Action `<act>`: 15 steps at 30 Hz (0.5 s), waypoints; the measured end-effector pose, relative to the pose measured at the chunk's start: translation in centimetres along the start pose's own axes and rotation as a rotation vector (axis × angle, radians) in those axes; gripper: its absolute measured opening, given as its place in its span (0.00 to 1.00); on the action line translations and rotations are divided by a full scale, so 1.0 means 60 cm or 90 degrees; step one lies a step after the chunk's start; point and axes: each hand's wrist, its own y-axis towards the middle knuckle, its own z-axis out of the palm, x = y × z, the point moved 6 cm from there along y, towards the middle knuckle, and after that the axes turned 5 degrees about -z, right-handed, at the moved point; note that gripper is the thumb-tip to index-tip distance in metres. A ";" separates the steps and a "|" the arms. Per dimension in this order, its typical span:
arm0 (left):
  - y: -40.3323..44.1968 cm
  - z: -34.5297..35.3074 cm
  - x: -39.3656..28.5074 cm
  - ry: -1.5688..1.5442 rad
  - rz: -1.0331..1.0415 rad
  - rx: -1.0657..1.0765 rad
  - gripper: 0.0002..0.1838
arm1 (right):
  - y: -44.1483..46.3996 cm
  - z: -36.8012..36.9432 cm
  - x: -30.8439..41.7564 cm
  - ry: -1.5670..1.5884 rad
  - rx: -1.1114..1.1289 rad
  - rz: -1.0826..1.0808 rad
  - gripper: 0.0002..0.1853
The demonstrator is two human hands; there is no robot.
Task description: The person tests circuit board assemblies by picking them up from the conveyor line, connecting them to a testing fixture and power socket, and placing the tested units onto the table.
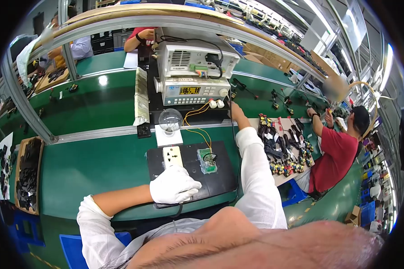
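Observation:
My left hand [175, 184], in a white glove, rests on the black board [222, 179] with its fingers curled in. Whatever it may hold is hidden. Just beyond it is a white power socket [172, 156], and to its right a green circuit board [208, 161] with yellow wires [197, 131] running to the bench meter [194, 91]. My right hand [234, 111] reaches forward to the right side of that meter, its fingers mostly out of sight. A clear round bulb [169, 121] stands on a white base [169, 137] behind the socket.
A second instrument [195, 58] is stacked on the meter. To the right, a board [280, 179] carries many wired parts, near a person in a red shirt [334, 157]. At left lies a tray [40, 148] of black pieces. A metal frame rail [90, 134] crosses the green bench.

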 end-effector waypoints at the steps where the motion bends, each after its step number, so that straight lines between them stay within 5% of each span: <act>1: -0.002 -0.002 -0.002 0.003 0.030 -0.024 0.09 | -0.023 -0.017 0.025 -0.089 -0.034 0.023 0.16; 5: -0.012 0.004 0.004 0.000 0.062 -0.062 0.10 | -0.045 -0.043 0.056 -0.112 -0.003 0.102 0.25; 12: -0.022 0.006 0.007 0.041 0.029 -0.082 0.10 | -0.101 -0.123 0.053 0.020 -0.310 -0.045 0.13; 15: -0.020 0.009 0.003 0.040 0.041 -0.039 0.10 | -0.157 -0.167 0.129 0.273 -0.338 -0.051 0.11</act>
